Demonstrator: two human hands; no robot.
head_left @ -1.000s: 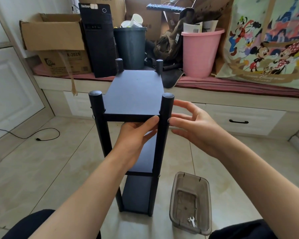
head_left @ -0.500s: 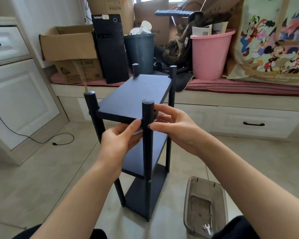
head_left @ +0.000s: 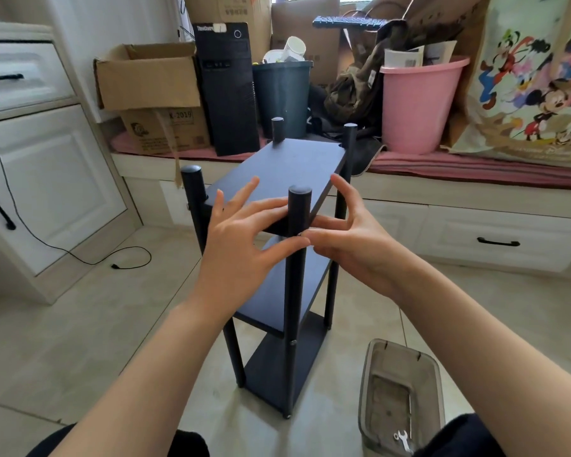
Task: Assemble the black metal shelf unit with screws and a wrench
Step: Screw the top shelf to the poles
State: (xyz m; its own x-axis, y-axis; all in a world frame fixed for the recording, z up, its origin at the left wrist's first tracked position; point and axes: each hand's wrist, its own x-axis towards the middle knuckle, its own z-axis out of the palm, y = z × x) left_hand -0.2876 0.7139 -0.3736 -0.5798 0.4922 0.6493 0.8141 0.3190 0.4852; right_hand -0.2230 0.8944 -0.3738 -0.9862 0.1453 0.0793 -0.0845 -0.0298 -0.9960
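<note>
The black three-tier shelf unit (head_left: 287,166) stands upright on the tiled floor in front of me, with one corner post (head_left: 299,206) turned toward me. My left hand (head_left: 241,249) has its fingers spread and straight; the index finger and thumb touch that post just below the top board. My right hand (head_left: 346,239) reaches in from the right, thumb and index fingertips pinching at a small screw (head_left: 299,234) in the post's side. The screw is barely visible. A small silver wrench (head_left: 402,441) lies in a clear plastic box (head_left: 370,384) at lower right.
A raised platform with white drawers (head_left: 495,232) runs behind the shelf, carrying cardboard boxes (head_left: 145,74), a computer tower (head_left: 228,87), a dark bin (head_left: 282,97) and a pink bucket (head_left: 419,103). White cabinets (head_left: 47,179) stand on the left, and a black cable (head_left: 126,258) trails over the floor.
The shelf now shows a corner post toward me instead of its narrow front. Both hands have closed in on that post under the top board, and my left fingers have spread.
</note>
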